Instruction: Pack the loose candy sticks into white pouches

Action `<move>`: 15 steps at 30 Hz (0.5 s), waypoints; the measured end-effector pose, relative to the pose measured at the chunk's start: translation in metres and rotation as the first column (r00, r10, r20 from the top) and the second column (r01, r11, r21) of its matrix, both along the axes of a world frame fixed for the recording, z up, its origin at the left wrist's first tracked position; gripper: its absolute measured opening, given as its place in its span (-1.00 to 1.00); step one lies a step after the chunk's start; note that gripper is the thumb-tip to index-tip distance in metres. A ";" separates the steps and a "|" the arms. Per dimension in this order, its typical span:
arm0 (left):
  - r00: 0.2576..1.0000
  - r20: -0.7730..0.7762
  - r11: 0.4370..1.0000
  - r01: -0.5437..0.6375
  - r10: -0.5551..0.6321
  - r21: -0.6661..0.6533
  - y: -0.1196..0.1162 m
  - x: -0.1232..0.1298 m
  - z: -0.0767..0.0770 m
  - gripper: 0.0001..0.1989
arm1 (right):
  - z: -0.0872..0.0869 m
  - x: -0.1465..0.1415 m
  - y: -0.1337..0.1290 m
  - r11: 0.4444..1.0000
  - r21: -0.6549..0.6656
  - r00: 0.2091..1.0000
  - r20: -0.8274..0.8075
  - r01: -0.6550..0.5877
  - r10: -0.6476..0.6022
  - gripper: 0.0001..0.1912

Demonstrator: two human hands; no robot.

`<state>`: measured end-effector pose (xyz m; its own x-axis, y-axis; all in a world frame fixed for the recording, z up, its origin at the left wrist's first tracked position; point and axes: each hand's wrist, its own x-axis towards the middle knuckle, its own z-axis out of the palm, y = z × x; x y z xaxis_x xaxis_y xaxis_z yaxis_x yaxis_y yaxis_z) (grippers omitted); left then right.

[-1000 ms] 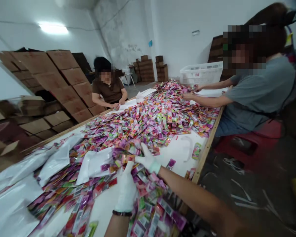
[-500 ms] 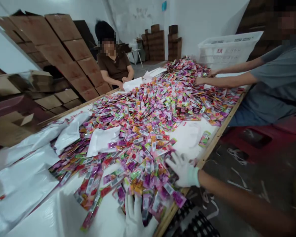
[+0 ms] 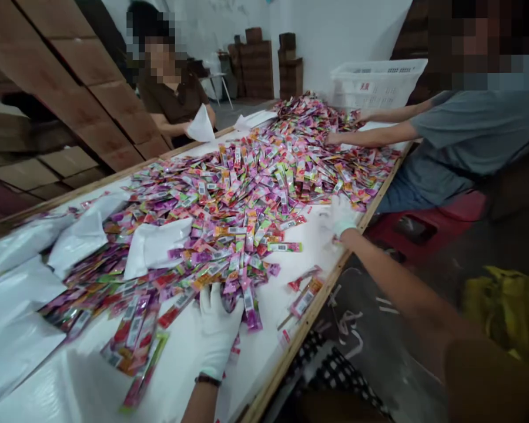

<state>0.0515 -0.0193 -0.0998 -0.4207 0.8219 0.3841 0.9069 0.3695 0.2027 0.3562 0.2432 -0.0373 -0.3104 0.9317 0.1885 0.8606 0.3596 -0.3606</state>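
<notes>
My left hand (image 3: 218, 326), in a white glove, rests at the near edge of a big pile of small colourful sachets (image 3: 242, 194). Its fingers are spread and touch the packets in front of them. My right hand (image 3: 340, 216), also gloved in white and slightly blurred, lies over the white tabletop by the right wooden edge. Its fingers appear spread, just short of the pile. A few loose sachets (image 3: 306, 296) lie between my hands along that edge. To the left of my left hand is a small bunch of sachets (image 3: 132, 335).
White plastic bags (image 3: 22, 294) lie along the left side. A person (image 3: 171, 97) across the table handles a white bag (image 3: 201, 124). Another person (image 3: 467, 129) at right reaches into the pile. A white crate (image 3: 374, 85) stands behind; stacked cartons (image 3: 83, 76) rise at left.
My right hand has moved away from me along the table edge. My left hand has pushed forward and left with packets, baring tabletop. The person opposite has lifted the white bag.
</notes>
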 end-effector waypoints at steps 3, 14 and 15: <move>1.000 0.016 0.999 -0.019 0.019 -0.027 0.001 0.006 0.006 -0.38 | -0.012 0.020 0.011 0.991 -0.060 0.992 -0.039 0.118 -0.120 -0.80; 0.966 0.249 0.997 0.053 -0.066 0.060 -0.018 0.004 0.015 -0.41 | 0.048 0.036 -0.093 0.372 -0.569 0.680 -0.624 -0.733 0.385 -0.72; 0.956 0.287 0.994 0.023 -0.053 0.109 -0.023 0.002 0.020 -0.40 | 0.052 0.045 -0.096 0.330 -0.634 0.698 -0.503 -0.699 0.510 -0.73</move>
